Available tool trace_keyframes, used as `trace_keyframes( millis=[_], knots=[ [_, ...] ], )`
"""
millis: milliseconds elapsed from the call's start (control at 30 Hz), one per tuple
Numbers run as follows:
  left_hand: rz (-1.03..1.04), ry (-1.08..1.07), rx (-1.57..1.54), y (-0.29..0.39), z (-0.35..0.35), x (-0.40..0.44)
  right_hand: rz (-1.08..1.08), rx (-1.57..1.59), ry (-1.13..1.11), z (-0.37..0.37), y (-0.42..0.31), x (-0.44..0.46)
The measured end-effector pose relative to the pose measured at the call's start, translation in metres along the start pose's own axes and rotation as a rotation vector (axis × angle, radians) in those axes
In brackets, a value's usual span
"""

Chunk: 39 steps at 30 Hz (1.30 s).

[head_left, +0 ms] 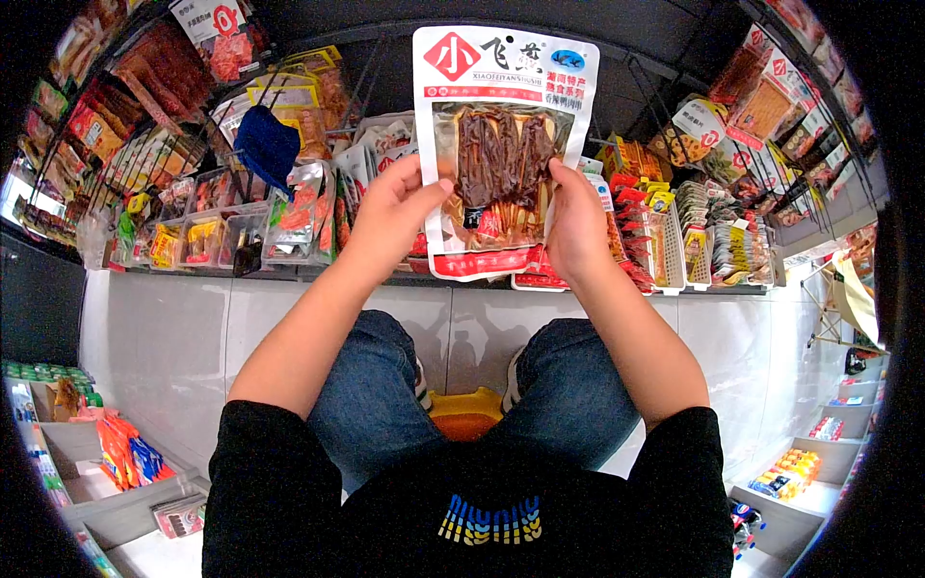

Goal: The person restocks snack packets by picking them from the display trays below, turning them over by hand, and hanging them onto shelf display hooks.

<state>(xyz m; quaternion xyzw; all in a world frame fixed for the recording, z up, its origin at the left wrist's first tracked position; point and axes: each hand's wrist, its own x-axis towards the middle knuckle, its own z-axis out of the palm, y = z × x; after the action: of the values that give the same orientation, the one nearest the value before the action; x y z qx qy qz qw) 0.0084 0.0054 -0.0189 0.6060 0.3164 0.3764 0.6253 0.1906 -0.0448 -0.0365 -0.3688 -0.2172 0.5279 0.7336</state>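
Observation:
Both hands hold up a white-and-red snack pouch (501,154), its clear window showing dark brown strips of meat on sticks. My left hand (393,207) grips the left edge, thumb on the front. At the right edge, my right hand (578,222) pinches the pouch, its thumb also in front. The fingers behind the pouch are hidden. The pouch is upright and faces me, in front of a low shelf of packaged snacks. Just beyond my right hand are red packets (631,231) in a white basket.
Clear bins of small packets (202,236) line the shelf at left. A white basket (670,250) and more packets (737,246) stand at right. A dark blue item (267,146) hangs at left. Below me is a yellow-orange stool (464,409). Other shelves (92,472) stand behind me.

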Motion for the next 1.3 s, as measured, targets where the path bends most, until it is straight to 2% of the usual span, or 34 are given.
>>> trace_keyframes(
  millis=[67, 100, 233, 367, 867, 1300],
  knots=[
    [-0.001, 0.109, 0.012, -0.005, -0.006, 0.004, 0.002, 0.000, -0.001, -0.002, 0.001, 0.001],
    [-0.030, 0.133, -0.108, 0.000, -0.006, 0.004, 0.002, 0.000, -0.001, -0.001, 0.000, 0.001],
    [0.008, 0.226, -0.201, 0.001, -0.015, 0.009, -0.016, -0.011, 0.000, 0.000, -0.001, -0.001],
    [-0.021, 0.224, -0.236, 0.004, -0.018, 0.010, 0.004, 0.000, -0.018, -0.001, 0.000, 0.000],
    [-0.033, 0.150, -0.299, -0.001, -0.026, 0.011, 0.029, -0.010, -0.006, -0.001, 0.001, 0.000],
    [-0.041, -0.046, -0.317, 0.002, -0.034, 0.008, 0.097, -0.012, -0.013, -0.006, 0.004, 0.004]
  ],
)
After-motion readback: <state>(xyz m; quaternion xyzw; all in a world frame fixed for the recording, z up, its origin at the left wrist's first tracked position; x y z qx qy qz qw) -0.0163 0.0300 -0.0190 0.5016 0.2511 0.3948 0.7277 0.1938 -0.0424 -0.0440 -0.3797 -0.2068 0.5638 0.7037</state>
